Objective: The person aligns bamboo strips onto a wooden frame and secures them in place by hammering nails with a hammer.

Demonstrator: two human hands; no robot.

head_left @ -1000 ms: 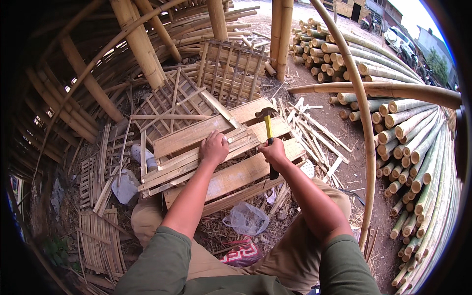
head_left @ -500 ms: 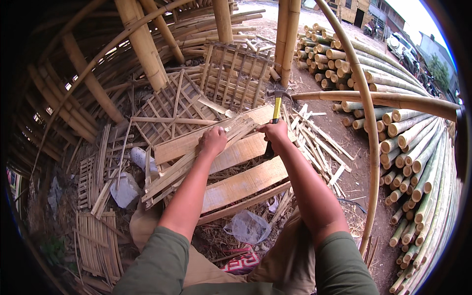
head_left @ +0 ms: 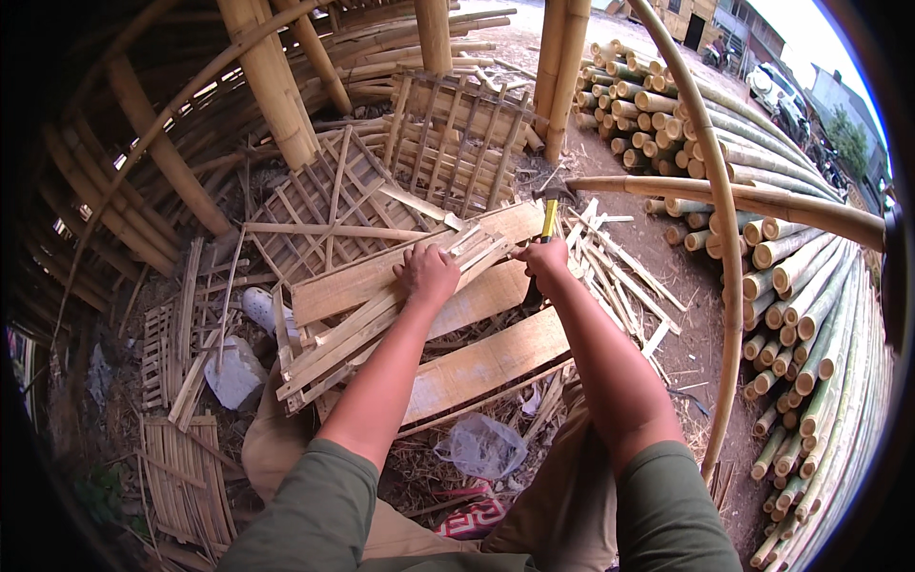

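Note:
My left hand (head_left: 427,273) rests on a bundle of thin bamboo strips (head_left: 345,334), its fingers curled over them. The strips lie slantwise across pale wooden planks (head_left: 486,373). To the right of them, my right hand (head_left: 543,261) is closed round the handle of a claw hammer (head_left: 549,219) with a yellow and black grip. The hammer stands nearly upright, its head pointing away from me near the planks' far right end. My fingertips partly hide what lies under the left hand.
Loose split strips (head_left: 620,286) are heaped right of the planks. Slatted bamboo panels (head_left: 457,143) lie beyond. A curved bamboo pole (head_left: 729,248) and stacked bamboo poles (head_left: 801,296) are on the right. Plastic bags (head_left: 481,445) and a white clog (head_left: 259,310) lie on the ground.
My left hand has shifted slightly right along the strips, its fingers spreading over them. The hammer has tipped slightly, its head a little lower in view. The view has shifted slightly.

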